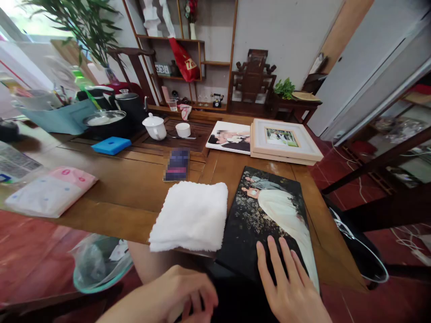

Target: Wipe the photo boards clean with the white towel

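My right hand [286,278] lies palm down on the lower part of a photo album [266,215], fingers stretched out and slightly apart. The album is shut, with a dark cover showing a couple in wedding clothes; it sits flat near the table's front edge. Below that edge, my left hand [190,291] hangs in front of my body with loosely bent fingers and nothing visible in it. Just left of the album is a folded white towel [190,217], touched by neither hand. A phone [177,165] rests behind the towel.
Framed photos [286,139] and a white photo panel [229,137] lie at the table's far right. A white teapot [155,127], a small cup [183,130] and a blue sponge-like block [111,146] stand farther back. A lined bin [101,264] is below left.
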A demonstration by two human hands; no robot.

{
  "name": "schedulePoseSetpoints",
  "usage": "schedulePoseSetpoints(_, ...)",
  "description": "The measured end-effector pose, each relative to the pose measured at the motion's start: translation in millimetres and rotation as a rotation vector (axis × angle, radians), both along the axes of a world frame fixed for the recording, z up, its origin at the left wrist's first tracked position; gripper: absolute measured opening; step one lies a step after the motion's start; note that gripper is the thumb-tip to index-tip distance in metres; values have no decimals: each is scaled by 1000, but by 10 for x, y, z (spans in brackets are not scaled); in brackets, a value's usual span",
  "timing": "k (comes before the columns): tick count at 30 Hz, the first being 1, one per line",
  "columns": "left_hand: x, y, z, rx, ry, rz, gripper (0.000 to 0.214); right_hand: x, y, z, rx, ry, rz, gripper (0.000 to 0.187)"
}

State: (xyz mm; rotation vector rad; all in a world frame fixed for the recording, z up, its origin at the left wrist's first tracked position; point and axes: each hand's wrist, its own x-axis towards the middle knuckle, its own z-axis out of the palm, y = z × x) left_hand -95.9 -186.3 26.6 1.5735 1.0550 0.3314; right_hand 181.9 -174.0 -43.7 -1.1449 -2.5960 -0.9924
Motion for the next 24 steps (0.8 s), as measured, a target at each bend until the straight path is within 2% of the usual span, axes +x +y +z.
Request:
schedulePoseSetpoints(2, 210, 10, -102, -24, 79, 142, 26, -43, -8, 2, 26, -22, 0, 48)
schedulePoseSetpoints(3, 306, -2, -161, -45, 56, 176, 26, -60, -9, 2, 30, -22, 3, 48)
schedulePoseSetpoints(6, 508, -43, -328, -124, -131, 195, 26, -73, -10, 11, 4, 6, 1, 48)
schedulePoseSetpoints(9, 604, -47, -438, -165, -290, 214, 32, -28, -24, 29, -70, 59, -41, 49)
schedulePoseSetpoints(14, 697, -37, -497, -172, -355, 317, 40, 33, -54, 42, -212, 168, -84, 49)
schedulePoseSetpoints(17, 730, -18, -495, -174, -340, 386, 42, 50, -16, 112, -223, 258, -66, 49)
schedulePoseSetpoints(20, 756, 9, -499, -199, -336, 436, 44, 173, 134, 252, -246, 261, 80, 56)
schedulePoseSetpoints(22, 791, 24, -514, -194, -342, 483, 45, 344, 314, 328, -352, 253, 171, 57)
schedulePoseSetpoints(24, 848, 46, -537, -144, -339, 555, 46, 557, 545, 347, -493, 320, 170, 58)
